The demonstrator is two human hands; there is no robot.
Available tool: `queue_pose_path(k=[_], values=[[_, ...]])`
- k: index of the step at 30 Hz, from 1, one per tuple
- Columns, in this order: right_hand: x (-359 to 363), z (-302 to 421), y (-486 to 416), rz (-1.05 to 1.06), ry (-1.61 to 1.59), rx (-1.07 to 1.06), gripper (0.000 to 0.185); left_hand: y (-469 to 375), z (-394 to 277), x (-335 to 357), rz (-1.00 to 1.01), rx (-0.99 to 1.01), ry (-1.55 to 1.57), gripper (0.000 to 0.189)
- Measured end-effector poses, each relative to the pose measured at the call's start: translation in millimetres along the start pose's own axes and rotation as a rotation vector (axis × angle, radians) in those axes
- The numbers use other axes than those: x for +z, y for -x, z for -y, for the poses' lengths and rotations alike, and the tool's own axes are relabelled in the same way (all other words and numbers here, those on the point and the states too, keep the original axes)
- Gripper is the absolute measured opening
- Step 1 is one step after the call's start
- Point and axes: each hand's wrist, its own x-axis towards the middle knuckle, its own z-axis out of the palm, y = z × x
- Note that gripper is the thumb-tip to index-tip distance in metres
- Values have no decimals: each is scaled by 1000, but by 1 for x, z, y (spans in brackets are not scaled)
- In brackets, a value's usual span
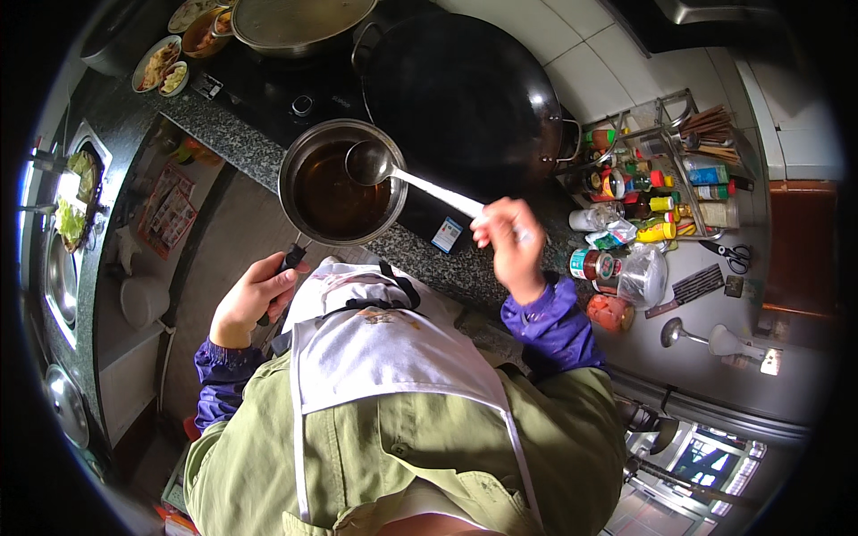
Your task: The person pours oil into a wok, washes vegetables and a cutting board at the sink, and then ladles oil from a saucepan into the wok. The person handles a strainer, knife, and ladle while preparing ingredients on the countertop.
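My left hand (pixel 261 293) grips the black handle of a steel saucepan (pixel 287 194), which holds brown liquid (pixel 328 201). The pan is over the granite counter edge. My right hand (pixel 513 244) holds the handle of a metal ladle (pixel 369 163), its bowl over the right part of the pan opening; whether it touches the liquid I cannot tell. Just beyond the pan, a large black wok (pixel 462 94) with loop handles stands on the black cooktop (pixel 281 84).
A lidded steel pot (pixel 301 23) and food bowls (pixel 157 63) stand at the upper left. To the right are a rack of seasoning bottles (pixel 660 181), a jar (pixel 593 264), a cleaver (pixel 690 288), scissors (pixel 734 258) and another ladle (pixel 673 333). A sink (pixel 64 288) lies far left.
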Motion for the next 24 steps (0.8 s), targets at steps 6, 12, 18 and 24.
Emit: queue_pose_path(k=[6,12,18,24], values=[[-56,-35,-58,-386,-46,176,23,3,-7,3,-11,-46,13,28],[-97,-98,-97,-444,433,168,19,3,-8,2,-8,-50,-2,29],[-80,-106,-103,-341,248,246,19,4,-4,1,-13,-38,1,30],[-61,-106,-98,-331,-89,487,23,5,-8,4,-15,-46,-14,31]])
